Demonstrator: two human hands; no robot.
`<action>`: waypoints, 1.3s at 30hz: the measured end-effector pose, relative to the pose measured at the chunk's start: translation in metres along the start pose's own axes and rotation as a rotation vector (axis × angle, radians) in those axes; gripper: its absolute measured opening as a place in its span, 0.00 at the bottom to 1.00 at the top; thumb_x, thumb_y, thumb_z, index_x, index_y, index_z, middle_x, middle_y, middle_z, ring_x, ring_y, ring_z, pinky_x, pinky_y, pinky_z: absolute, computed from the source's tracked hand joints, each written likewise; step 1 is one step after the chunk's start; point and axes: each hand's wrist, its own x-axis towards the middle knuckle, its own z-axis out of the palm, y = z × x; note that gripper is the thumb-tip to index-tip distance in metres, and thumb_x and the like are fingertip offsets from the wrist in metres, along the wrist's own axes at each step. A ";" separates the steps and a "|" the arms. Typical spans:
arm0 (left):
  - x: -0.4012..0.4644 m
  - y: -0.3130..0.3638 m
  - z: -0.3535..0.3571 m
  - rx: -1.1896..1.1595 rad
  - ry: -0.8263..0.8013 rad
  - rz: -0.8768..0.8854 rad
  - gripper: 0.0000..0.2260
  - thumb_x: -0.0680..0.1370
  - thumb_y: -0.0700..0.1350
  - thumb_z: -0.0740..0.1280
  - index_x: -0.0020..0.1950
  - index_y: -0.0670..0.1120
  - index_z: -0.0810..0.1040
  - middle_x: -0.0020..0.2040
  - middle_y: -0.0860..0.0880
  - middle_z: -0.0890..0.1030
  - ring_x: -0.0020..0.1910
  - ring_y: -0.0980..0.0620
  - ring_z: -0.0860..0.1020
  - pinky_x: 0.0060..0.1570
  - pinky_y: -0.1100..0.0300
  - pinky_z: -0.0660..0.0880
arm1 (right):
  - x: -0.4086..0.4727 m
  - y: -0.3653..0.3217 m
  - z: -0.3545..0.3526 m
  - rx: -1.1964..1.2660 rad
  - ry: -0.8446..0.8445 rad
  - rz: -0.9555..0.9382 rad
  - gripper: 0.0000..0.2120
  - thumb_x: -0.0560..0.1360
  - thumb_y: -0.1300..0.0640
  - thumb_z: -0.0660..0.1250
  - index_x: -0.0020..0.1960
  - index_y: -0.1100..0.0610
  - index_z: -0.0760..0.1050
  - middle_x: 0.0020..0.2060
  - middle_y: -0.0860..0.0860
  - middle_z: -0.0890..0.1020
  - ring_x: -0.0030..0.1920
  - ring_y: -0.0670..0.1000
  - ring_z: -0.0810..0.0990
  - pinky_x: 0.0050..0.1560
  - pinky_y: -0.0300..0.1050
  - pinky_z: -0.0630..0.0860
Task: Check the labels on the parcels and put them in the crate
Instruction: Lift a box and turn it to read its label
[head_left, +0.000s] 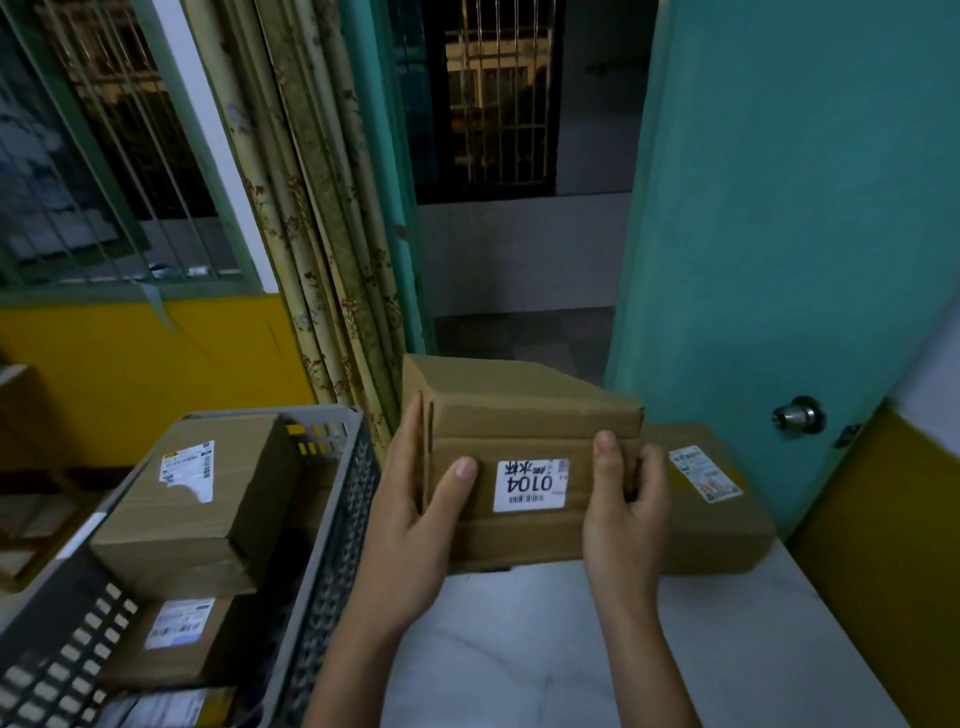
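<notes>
From the head view, you hold the parcel (524, 467) above the table (571, 649), left hand (415, 499) and right hand (623, 509) clasping its ends so the label (531, 485) faces you; the crate (332, 519) waits left of your grip

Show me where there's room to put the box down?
Bare white table lies between the arms, near the held box. The crate is crowded with parcels; another parcel fills the table's far corner.
</notes>
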 end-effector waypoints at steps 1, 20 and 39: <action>0.000 -0.003 -0.001 -0.029 -0.006 -0.007 0.34 0.73 0.66 0.67 0.77 0.69 0.59 0.72 0.64 0.71 0.68 0.65 0.73 0.69 0.56 0.75 | 0.001 0.000 -0.002 0.011 -0.012 0.007 0.24 0.72 0.24 0.59 0.43 0.45 0.71 0.40 0.48 0.80 0.44 0.51 0.81 0.44 0.50 0.78; 0.012 -0.013 -0.015 -0.397 0.167 -0.260 0.26 0.70 0.71 0.64 0.59 0.55 0.77 0.60 0.46 0.82 0.60 0.43 0.81 0.62 0.35 0.76 | -0.006 -0.020 -0.006 0.030 -0.254 0.129 0.27 0.74 0.25 0.46 0.62 0.37 0.71 0.47 0.31 0.78 0.46 0.27 0.77 0.43 0.29 0.69; 0.019 -0.019 -0.029 -0.144 0.094 -0.225 0.22 0.74 0.65 0.67 0.66 0.62 0.75 0.61 0.60 0.78 0.59 0.60 0.76 0.55 0.56 0.75 | 0.001 -0.024 -0.016 0.127 -0.475 0.300 0.08 0.76 0.35 0.62 0.52 0.34 0.72 0.47 0.32 0.80 0.43 0.26 0.78 0.45 0.30 0.73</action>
